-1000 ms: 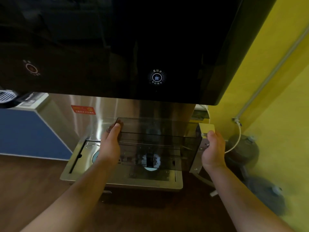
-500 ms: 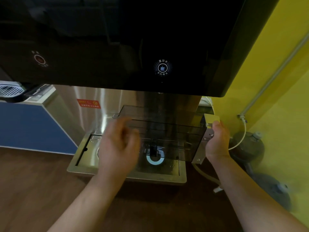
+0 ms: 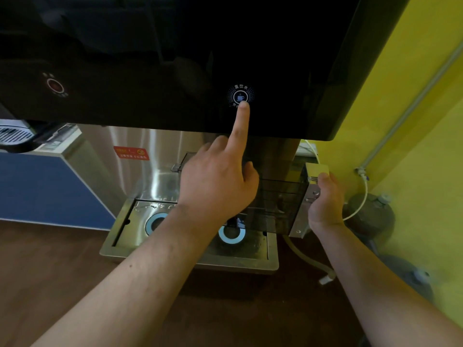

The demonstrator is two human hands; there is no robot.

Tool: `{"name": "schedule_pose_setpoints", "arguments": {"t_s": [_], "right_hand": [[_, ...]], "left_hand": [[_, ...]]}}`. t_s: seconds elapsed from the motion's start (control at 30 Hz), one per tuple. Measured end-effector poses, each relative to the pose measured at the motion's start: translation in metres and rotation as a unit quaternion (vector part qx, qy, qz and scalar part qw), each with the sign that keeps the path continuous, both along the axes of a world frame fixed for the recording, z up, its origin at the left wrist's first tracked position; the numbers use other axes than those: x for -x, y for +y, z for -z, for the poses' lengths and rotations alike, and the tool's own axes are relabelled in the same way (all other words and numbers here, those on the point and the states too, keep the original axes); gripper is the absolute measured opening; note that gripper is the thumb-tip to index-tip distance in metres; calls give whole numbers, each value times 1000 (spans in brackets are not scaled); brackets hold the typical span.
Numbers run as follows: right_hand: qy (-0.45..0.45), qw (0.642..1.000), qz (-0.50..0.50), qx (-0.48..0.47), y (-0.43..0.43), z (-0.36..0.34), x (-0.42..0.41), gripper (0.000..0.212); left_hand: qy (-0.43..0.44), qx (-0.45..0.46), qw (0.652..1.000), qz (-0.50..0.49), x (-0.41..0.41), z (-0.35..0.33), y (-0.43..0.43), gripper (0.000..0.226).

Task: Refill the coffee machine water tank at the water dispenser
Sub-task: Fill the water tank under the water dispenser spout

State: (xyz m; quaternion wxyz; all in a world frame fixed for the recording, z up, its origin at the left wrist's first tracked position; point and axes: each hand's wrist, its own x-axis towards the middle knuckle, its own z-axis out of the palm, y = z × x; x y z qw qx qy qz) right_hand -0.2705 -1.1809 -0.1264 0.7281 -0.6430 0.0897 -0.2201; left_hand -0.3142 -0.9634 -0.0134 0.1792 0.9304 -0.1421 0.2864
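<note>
The smoky, see-through water tank (image 3: 278, 204) hangs under the black front panel (image 3: 175, 58) of the water dispenser, above the steel drip tray (image 3: 271, 256). My right hand (image 3: 325, 199) grips the tank's right end by its metal fitting. My left hand (image 3: 218, 181) is raised in front of the tank, index finger stretched out and touching the lit blue cup button (image 3: 240, 96) on the panel; the other fingers are curled with nothing in them. Much of the tank's left part is hidden behind this hand.
A red round button (image 3: 55, 85) glows at the panel's left. Two blue-lit rings (image 3: 231, 236) sit in the tray. A blue cabinet (image 3: 45, 189) stands left, a yellow wall (image 3: 413, 121) with a pipe right. Dark jugs (image 3: 368, 214) and a hose lie on the wooden floor.
My left hand let go of the tank's left end, rose and put its index finger on the blue button. My right hand kept its hold on the tank.
</note>
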Motion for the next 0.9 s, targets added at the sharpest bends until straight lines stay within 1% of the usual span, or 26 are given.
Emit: {"name": "schedule_pose_setpoints", "arguments": {"t_s": [0.13, 0.23, 0.3, 0.33, 0.37, 0.4, 0.43, 0.47, 0.5, 0.53, 0.57, 0.6, 0.63, 0.7, 0.77, 0.87, 0.9], "right_hand": [[8, 1000, 7, 10, 0, 2, 0, 22], [3, 1000, -1, 17, 3, 1, 0, 23], [2, 1000, -8, 14, 4, 1, -1, 23], [1, 1000, -13, 7, 5, 1, -2, 23], [-1, 1000, -16, 2, 4, 1, -2, 22], [-2, 1000, -16, 2, 4, 2, -3, 22], [0, 1000, -12, 6, 4, 2, -4, 22], [4, 1000, -7, 11, 4, 3, -5, 22], [8, 1000, -3, 13, 5, 3, -5, 22], [10, 1000, -1, 15, 5, 2, -6, 23], [9, 1000, 0, 17, 6, 2, -5, 23], [6, 1000, 1, 22, 6, 3, -5, 23], [5, 1000, 3, 28, 7, 3, -6, 23], [9, 999, 9, 33, 8, 3, -6, 23], [10, 1000, 8, 27, 8, 3, -7, 27], [10, 1000, 3, 27, 8, 1, -9, 28], [15, 1000, 2, 20, 8, 1, -10, 25]], "left_hand": [[-8, 9, 1000, -6, -7, 3, 1, 86], [-22, 35, 999, 32, -7, 5, 3, 82], [-39, 97, 994, 28, -3, 16, 14, 72], [-56, 147, 988, -4, 1, 24, 23, 63], [-65, 215, 973, -59, 4, 36, 35, 54], [-51, 302, 944, -122, 6, 47, 46, 48], [-6, 392, 905, -165, 6, 56, 54, 47], [62, 474, 859, -185, 6, 61, 60, 47], [134, 527, 820, -179, 5, 65, 64, 47], [206, 552, 791, -164, 1, 70, 67, 49], [266, 558, 774, -141, -1, 72, 69, 53], [305, 559, 762, -119, -3, 72, 69, 58], [326, 555, 759, -99, -8, 75, 68, 58], [321, 552, 766, -72, -15, 77, 67, 42], [309, 544, 776, -79, -24, 80, 66, 34], [313, 551, 769, -84, -32, 84, 67, 20], [312, 554, 768, -83, -33, 84, 66, 22]]}}
